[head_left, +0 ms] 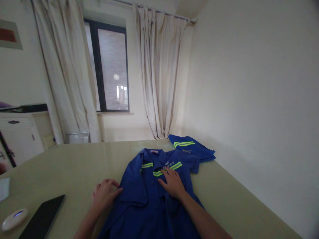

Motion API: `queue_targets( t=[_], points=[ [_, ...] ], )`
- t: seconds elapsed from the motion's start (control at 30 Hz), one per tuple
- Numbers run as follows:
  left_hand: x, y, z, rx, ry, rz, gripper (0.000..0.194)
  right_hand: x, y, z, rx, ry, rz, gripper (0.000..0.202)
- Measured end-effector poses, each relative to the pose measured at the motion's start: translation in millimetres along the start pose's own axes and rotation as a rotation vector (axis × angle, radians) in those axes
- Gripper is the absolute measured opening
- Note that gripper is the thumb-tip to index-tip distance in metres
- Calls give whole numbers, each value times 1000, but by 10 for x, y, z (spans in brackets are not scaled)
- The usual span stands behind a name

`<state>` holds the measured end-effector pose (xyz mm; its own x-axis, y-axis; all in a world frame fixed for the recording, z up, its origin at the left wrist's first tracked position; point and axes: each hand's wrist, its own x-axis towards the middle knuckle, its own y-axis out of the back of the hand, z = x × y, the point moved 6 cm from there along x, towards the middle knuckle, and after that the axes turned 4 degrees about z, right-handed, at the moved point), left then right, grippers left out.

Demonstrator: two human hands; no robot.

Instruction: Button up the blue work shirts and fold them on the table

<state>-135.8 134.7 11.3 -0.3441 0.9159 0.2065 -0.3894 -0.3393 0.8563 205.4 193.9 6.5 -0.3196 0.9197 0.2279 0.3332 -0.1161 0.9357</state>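
A blue short-sleeved work shirt (132,219) lies front up, with yellow-green reflective bands and white print on its chest. Its left-side sleeve is folded inward over the front. At that folded edge is my left hand (104,194), its fingers curled and thumb and fingertips closing on the cloth. My right hand (173,182) rests flat on the chest beside a reflective band, fingers spread. The shirt's lower part runs out of view at the bottom.
Behind the shirt, a folded blue garment (199,149) with a reflective band lies by the wall. A dark flat tablet-like object (43,217) and a white oval device (15,219) are on the table (82,166) at left. A white cabinet (22,132) stands beyond.
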Motion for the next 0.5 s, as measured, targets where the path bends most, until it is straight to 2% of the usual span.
queue_targets(
  t=[0.1, 0.2, 0.3, 0.4, 0.5],
  points=[
    [102, 33, -22, -210, -164, -72, 31, -2, -13, -3, 2, 6, 8, 62],
    [197, 14, -156, -236, -108, -55, 42, -4, -32, 4, 5, 2, 26, 61],
    [190, -120, -216, -158, -67, -116, 45, -1, -52, 14, 13, -3, 39, 61],
    [81, -200, -48, -198, -186, -198, 32, 0, -64, 15, 20, 2, 51, 61],
    [14, -104, 194, -192, -337, -257, 21, -1, -74, 13, 26, 12, 74, 60]
  ],
)
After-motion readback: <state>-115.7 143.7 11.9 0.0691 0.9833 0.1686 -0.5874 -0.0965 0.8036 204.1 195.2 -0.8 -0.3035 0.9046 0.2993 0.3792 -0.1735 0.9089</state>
